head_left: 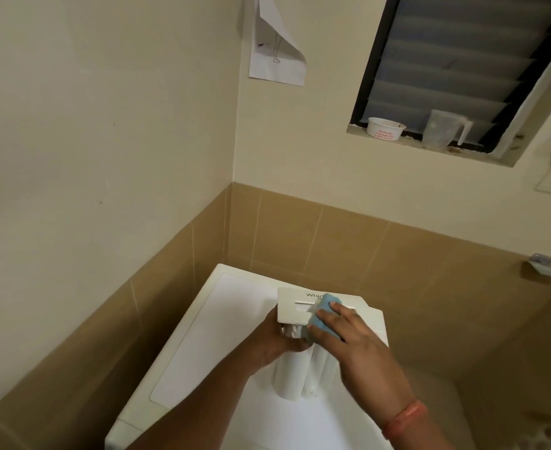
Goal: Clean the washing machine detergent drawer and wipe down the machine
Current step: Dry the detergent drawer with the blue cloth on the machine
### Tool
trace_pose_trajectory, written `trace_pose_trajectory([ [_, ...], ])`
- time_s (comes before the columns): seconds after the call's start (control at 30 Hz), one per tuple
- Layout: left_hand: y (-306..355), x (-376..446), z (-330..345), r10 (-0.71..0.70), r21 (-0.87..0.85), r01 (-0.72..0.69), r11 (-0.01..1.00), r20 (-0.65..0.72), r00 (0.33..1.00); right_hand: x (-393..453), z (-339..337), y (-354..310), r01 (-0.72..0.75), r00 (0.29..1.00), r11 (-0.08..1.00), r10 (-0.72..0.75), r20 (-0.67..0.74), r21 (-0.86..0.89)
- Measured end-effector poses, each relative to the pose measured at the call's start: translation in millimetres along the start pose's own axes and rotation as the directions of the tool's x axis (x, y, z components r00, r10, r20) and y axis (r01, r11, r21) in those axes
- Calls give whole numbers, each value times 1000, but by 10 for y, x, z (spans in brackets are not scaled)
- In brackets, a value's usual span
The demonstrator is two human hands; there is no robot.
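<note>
Head view: right hand (345, 332) presses a blue cloth (324, 315) flat-fingered on the detergent drawer's (295, 308) front panel. Left hand (277, 339) grips the drawer from beneath, held above the washing machine (202, 336). Risk: hard wiping could twist the drawer from that one-handed grip. Farther off, tub (385, 127) and jug (443, 128) on the window ledge.

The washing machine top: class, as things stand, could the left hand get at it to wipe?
Probably not yet. The left hand grips the detergent drawer above the washing machine top, and the right hand has the blue sponge.
</note>
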State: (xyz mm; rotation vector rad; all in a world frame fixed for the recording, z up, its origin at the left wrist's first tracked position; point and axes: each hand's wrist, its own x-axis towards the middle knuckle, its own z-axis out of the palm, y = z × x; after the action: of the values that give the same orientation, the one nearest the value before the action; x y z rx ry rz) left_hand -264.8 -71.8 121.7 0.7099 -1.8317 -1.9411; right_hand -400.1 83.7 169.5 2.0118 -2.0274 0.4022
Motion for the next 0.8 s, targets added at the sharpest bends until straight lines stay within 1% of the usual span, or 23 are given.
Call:
trace_pose_trajectory([
  [0.03,-19,-4,21,7,22,-7,1000,19,1000,53,26,-94,29,1000,1000,-29,-4,11],
  [0.1,-6,-7,57,-102,170,109,979,-49,994,171,94,-268,91,996,994,-92,1,60],
  [0.13,-93,46,117,-128,250,130,959,-24,991,217,131,-321,120,993,991,-120,3,64],
  [0.17,-32,97,393,-217,183,228,956,-78,973,250,151,-352,142,990,988,-142,7,55],
  [0.2,-65,156,544,-181,255,234,938,-214,960,258,167,-351,153,988,987,-154,13,46],
  [0.23,13,189,549,-148,254,208,945,-238,960,244,154,-334,152,988,988,-153,14,40],
  [0.27,39,115,437,-158,115,166,979,-76,984,206,141,-285,141,990,989,-141,4,37],
  [0.3,64,-31,192,-151,248,153,957,-26,988,146,113,-210,117,993,992,-117,-7,41],
  [0.33,85,-107,152,-82,161,99,982,-110,991,68,85,-109,94,995,995,-94,-27,35],
  [0.37,72,-62,168,-30,38,30,999,1,1000,-32,48,7,75,996,997,-75,-41,7],
  [0.4,61,-80,69,-2,36,4,999,-35,999,-133,13,131,53,997,998,-55,-48,-28],
  [0.43,6,-54,44,8,69,-4,998,-49,999,-233,-25,253,18,999,999,-20,-49,-49],
  [0.47,-18,-9,126,-6,72,10,997,-59,998,-324,-58,363,-31,998,998,29,-50,-53],
  [0.53,-90,23,159,-14,61,17,998,-52,999,-455,-90,506,-132,990,991,130,-60,-29],
  [0.6,-83,20,135,-15,54,19,998,-81,997,-482,-66,527,-183,979,983,183,-93,16],
  [0.67,-92,30,118,15,90,-5,996,-111,994,-399,-4,416,-152,980,986,160,-122,72],
  [0.73,-68,12,167,39,116,-28,993,-94,995,-271,48,255,-100,986,988,114,-120,121],
  [0.8,-45,19,173,53,134,-40,990,-89,995,-177,65,144,-62,989,990,78,-122,128],
])
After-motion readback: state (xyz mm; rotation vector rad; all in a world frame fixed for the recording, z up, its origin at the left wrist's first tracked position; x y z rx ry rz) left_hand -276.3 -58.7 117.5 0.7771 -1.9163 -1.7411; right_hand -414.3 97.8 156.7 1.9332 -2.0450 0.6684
